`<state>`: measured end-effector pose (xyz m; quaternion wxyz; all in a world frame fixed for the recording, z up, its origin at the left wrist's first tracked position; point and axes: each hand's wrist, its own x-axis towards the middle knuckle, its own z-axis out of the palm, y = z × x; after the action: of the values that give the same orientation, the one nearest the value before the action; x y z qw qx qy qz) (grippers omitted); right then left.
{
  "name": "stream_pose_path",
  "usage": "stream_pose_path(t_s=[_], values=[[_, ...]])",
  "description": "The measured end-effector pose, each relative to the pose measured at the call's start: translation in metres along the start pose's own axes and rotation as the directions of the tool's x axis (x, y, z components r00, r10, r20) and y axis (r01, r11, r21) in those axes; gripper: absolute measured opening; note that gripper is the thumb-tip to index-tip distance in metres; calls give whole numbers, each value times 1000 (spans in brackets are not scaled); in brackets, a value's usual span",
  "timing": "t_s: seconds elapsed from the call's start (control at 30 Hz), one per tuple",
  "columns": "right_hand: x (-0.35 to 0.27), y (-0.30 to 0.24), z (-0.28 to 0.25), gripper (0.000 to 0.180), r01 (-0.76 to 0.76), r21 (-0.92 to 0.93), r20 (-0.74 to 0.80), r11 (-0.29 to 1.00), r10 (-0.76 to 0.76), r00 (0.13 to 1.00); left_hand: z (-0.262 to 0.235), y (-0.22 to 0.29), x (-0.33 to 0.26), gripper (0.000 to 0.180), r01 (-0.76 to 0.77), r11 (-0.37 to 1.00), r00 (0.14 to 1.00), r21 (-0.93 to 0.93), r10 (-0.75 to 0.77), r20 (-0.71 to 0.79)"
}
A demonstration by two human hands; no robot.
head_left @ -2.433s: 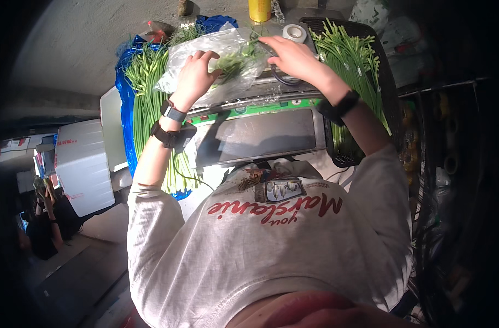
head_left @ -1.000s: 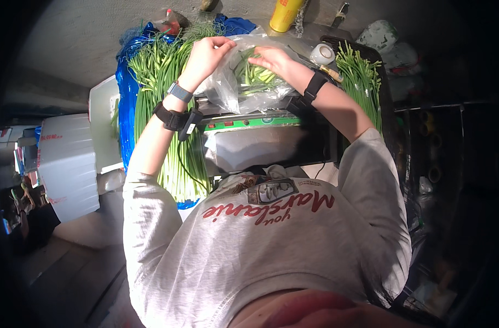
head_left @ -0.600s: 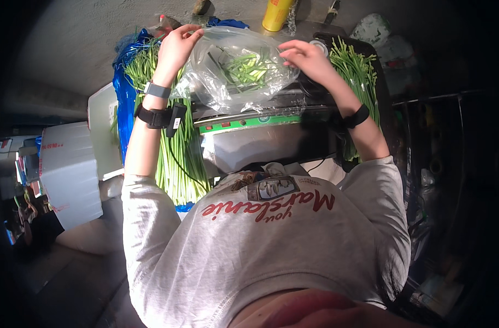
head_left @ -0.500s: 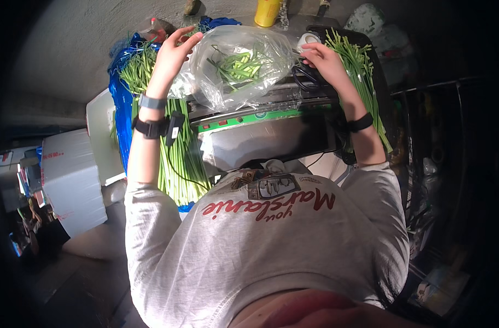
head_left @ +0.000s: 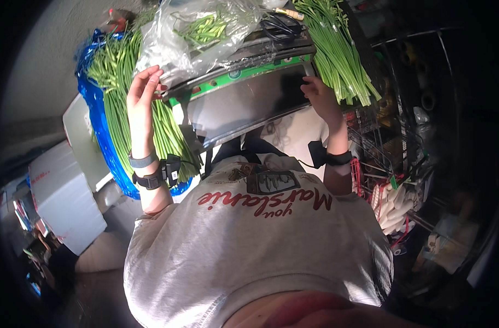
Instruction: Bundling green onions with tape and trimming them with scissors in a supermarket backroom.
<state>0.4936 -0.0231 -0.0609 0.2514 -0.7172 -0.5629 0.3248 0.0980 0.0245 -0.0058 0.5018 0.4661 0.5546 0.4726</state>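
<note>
My left hand (head_left: 143, 90) is at the left end of a machine with a green strip (head_left: 249, 72) and a dark flat panel (head_left: 244, 101). Its fingers are bent and apart, holding nothing I can see; whether they touch the machine's edge I cannot tell. At the panel's right end is my right hand (head_left: 321, 99), partly in shadow, fingers loosely bent and apart with nothing visible in them. Beyond the machine lies a clear plastic bag (head_left: 235, 27) with loose green stalks (head_left: 204, 30) in it.
Long green stalks (head_left: 118, 109) lie on blue plastic (head_left: 99, 101) at the left. Another green bundle (head_left: 334, 54) lies at the far right, near a black cable (head_left: 282, 27). White boxes (head_left: 66, 194) stand left; a wire rack (head_left: 378, 147) and pale elongated produce (head_left: 394, 210) are right.
Both hands have come back from beside the clear bag towards me, to the ends of the dark panel. The view has shifted, showing more on the right.
</note>
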Motion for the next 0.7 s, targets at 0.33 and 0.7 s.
stream_pose_path(t_s=[0.33,0.7], values=[[-102,68,37,29,74,33,-38,997,-73,997,-38,-63,-163,27,12,984,913,-178,-83,-399],[-24,186,143,30,184,69,250,981,-195,948,34,-237,-117,26,-18,885,871,-465,-215,-442]])
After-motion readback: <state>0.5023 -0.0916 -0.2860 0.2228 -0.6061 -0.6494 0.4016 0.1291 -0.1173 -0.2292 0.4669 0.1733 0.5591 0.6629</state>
